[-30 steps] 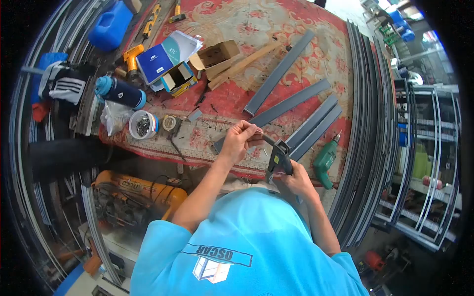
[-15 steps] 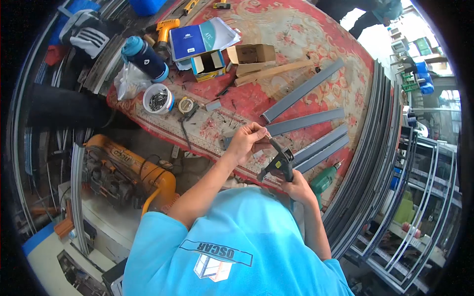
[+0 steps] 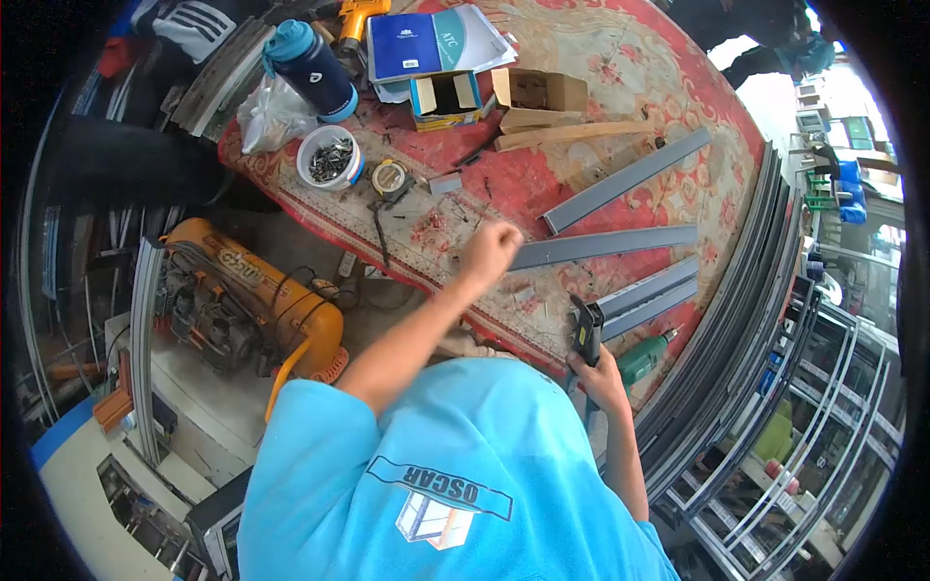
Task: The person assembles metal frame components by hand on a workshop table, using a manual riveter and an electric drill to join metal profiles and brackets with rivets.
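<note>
My left hand [image 3: 490,254] is raised over the table's near side, fingers curled closed. Whatever may be inside its fingers is too small or hidden to make out. My right hand [image 3: 603,381] grips a black hand tool [image 3: 585,331] with a yellow-green mark, held upright at the table edge. Just beyond that tool lie two short grey metal profiles [image 3: 651,298] side by side. Past my left hand, a longer grey bar [image 3: 610,246] lies across the cloth, and another grey bar [image 3: 630,180] slants behind it. A green drill [image 3: 643,358] lies right of my right hand.
On the left stand a white tub of small metal parts [image 3: 330,159], a tape measure [image 3: 390,179] and a blue bottle [image 3: 312,73]. Farther back are open boxes [image 3: 450,102] and booklets [image 3: 412,46]. Long dark profiles [image 3: 727,320] line the right edge; an orange compressor [image 3: 257,290] sits below left.
My left hand has come away from the tool's tip, moving left and closing. My right hand has turned the tool and shifted it slightly right. The camera view has shifted too.
</note>
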Demonstrator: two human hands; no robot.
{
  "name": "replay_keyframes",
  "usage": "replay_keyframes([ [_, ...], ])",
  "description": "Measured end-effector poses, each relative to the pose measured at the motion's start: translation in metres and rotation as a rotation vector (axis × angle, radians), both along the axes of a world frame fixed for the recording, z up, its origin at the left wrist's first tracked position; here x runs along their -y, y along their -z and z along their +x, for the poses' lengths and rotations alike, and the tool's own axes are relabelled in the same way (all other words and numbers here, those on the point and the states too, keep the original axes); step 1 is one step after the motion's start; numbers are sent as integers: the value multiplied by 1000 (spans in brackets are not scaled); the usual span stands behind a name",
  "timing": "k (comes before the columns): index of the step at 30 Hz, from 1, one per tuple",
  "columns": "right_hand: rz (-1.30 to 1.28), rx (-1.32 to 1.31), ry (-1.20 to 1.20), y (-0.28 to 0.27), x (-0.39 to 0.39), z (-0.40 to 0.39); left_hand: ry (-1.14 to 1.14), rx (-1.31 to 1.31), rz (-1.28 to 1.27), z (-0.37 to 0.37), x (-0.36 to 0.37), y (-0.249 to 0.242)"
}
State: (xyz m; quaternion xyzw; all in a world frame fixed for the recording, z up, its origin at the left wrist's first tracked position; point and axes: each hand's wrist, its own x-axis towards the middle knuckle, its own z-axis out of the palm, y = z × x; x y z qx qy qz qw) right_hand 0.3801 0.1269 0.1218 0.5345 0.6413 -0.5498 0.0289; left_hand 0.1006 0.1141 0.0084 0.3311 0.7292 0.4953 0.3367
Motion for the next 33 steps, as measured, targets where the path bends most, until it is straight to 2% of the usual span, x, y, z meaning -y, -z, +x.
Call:
replay_keyframes([
  [1,26,17,4,-1,1,4,7,-118,-17,-16,-6,19],
  [3,-19,38,43,-1,5,13,67,-173,-121,-33,-10,14],
  [5,-67,52,87,3,9,20,301,-277,-70,-28,-10,15],
  [6,-64,47,89,6,12,23,307,-272,-70,-19,-8,14],
  [8,-60,42,94,13,16,29,673,-328,-132,12,0,5],
  [10,-62,38,74,20,20,32,678,-427,-176,43,17,12],
  [12,-80,49,83,3,19,20,672,-528,-230,59,21,34],
  [14,-108,59,87,0,19,13,519,-496,-210,62,23,42],
  [15,-93,92,62,1,18,15,517,-494,-219,62,28,47],
  [17,-85,129,33,1,19,16,415,-159,-55,53,36,24],
  [18,-68,112,30,2,17,13,411,-157,-60,48,43,16],
  [20,-57,95,22,8,15,12,176,102,-178,36,66,8],
  [22,-32,90,-35,25,11,13,-75,-13,-171,17,90,17],
  [23,-40,89,-39,24,10,5,-242,111,-216,8,99,24],
  [25,-8,63,-124,22,2,-14,-337,73,-260,-9,117,50],
  [28,-1,128,-245,17,-8,-42,-326,211,-352,-20,110,31],
  [32,24,172,-398,15,-19,-78,-322,78,-331,-22,99,28],
  [33,17,214,-433,16,-21,-86,-373,297,-324,-23,97,27],
])
